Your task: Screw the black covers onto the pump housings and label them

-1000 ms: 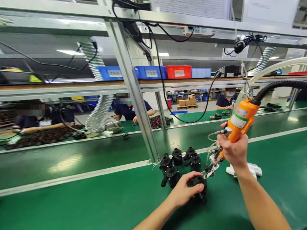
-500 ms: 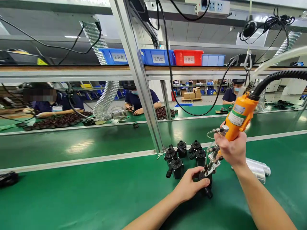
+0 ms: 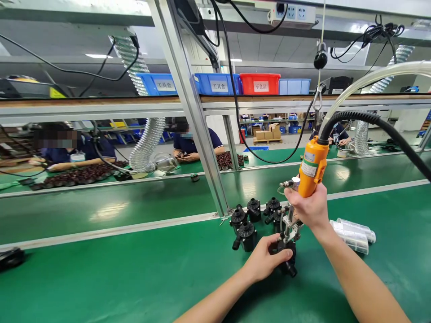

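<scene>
My left hand (image 3: 266, 260) is closed around a black pump body (image 3: 288, 260) standing on the green mat. My right hand (image 3: 308, 207) grips an orange powered screwdriver (image 3: 312, 168), now held nearly upright, its metal nose (image 3: 290, 229) resting on top of the pump. A black hose (image 3: 370, 123) and a clear tube (image 3: 367, 76) run up from the tool to the right. Several more black pumps (image 3: 254, 215) stand just behind my left hand.
A slanted aluminium frame post (image 3: 191, 112) rises left of the pumps. Clear plastic tubes (image 3: 353, 229) lie at the right. Blue and red bins (image 3: 235, 83) sit on the shelf. Other people work across the conveyor (image 3: 101, 211). A black object (image 3: 10, 258) lies far left.
The screwdriver has swung from a rightward tilt to nearly upright and moved left over the held pump. My left hand keeps its hold. The view dropped a little.
</scene>
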The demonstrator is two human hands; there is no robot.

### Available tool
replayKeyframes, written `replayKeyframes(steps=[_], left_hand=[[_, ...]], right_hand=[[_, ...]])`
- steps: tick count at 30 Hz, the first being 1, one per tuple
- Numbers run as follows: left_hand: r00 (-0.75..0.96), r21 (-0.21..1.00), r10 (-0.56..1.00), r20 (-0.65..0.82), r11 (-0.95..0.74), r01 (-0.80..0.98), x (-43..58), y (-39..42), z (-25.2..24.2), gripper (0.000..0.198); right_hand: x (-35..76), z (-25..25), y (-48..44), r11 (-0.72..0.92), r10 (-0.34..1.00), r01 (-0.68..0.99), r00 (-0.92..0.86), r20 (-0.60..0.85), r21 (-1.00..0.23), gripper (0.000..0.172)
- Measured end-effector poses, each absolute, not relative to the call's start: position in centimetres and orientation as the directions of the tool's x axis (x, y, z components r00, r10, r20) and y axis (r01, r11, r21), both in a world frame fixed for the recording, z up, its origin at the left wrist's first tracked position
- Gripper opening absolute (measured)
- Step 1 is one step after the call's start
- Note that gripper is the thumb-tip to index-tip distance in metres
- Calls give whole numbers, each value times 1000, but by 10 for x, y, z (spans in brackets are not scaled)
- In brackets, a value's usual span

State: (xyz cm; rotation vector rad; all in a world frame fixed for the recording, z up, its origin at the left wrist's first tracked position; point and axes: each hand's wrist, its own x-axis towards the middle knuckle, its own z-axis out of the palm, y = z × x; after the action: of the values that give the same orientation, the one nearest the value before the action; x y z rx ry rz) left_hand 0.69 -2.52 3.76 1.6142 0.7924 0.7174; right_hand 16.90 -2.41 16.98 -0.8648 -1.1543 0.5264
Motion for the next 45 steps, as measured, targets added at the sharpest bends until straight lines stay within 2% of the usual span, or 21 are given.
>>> replayKeyframes(steps=[2,4,7,10,12,18,26,33,41,45], left_hand=[[561,962,826,56,-196,192,6,-27,41,46],[469,896,878,101,-285,340,3,-27,46,42],[350,805,925,149,-319,500,-5,-24,52,42],[509,865,855,102,-329,380,-11,-20,53,55],[583,893,806,101,-332,304,-10,-19,49,59],[504,919,853,139,-300,255,1,-23,33,56],[511,932,848,140,-287,221,3,-23,33,54],[512,920,845,150,-310,242,4,-22,34,55],[536,906,824,185,-354,231,5,-24,38,43],[539,898,818,200,-373,234,5,-23,39,45]], right_hand=[[170,170,-23,590,744,57,350,569,-806,40],[175,175,-26,623,707,60,383,594,-780,43],[189,185,-35,696,597,102,466,653,-710,44],[203,194,-44,730,505,160,530,681,-665,39],[207,195,-48,729,499,167,536,681,-664,38],[194,192,-45,694,592,74,508,626,-716,40],[191,194,-48,684,604,103,475,640,-722,37],[186,191,-49,684,544,230,471,694,-692,35],[165,181,-41,636,650,204,379,659,-744,36],[165,178,-40,622,671,173,386,633,-764,37]])
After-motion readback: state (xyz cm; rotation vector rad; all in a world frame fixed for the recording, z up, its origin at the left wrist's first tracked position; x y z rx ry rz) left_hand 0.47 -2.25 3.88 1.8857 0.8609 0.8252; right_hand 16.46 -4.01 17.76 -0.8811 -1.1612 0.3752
